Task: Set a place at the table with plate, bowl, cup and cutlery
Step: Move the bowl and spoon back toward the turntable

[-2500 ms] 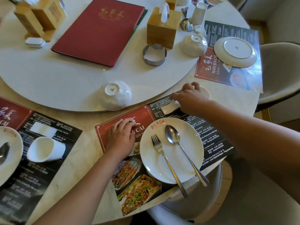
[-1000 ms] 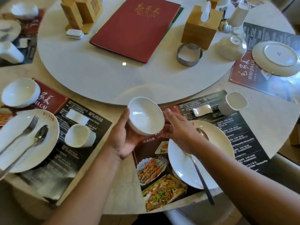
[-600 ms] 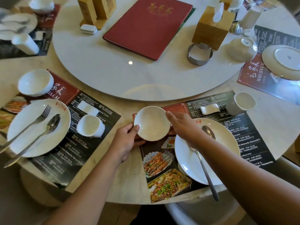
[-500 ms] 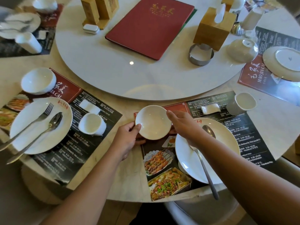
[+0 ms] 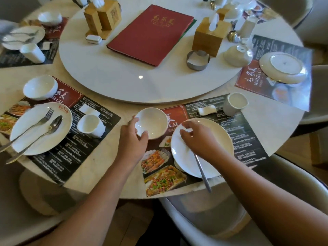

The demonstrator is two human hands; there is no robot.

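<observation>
A white bowl [image 5: 153,122] stands upright on the printed placemat [image 5: 252,139], left of the white plate [image 5: 222,137]. My left hand [image 5: 132,141] grips the bowl's near left rim between thumb and fingers. My right hand [image 5: 197,137] hovers over the plate with loosely curled fingers and holds nothing I can see. It hides most of the cutlery; one metal handle [image 5: 202,172] sticks out past the plate's near edge. A white cup [image 5: 234,103] and a small white rest [image 5: 206,110] sit at the mat's far side.
A laid place is on the left: plate with fork and spoon [image 5: 26,135], bowl [image 5: 40,87], cup [image 5: 90,126]. The round turntable [image 5: 124,80] carries a red menu [image 5: 150,32], wooden boxes and an upturned bowl [image 5: 237,55]. An upturned plate [image 5: 284,68] lies far right. A chair [image 5: 292,201] is below.
The bowl was turned upright in both hands and set down on the mat. My right hand has left the bowl and moved right over the plate; the left still holds the rim.
</observation>
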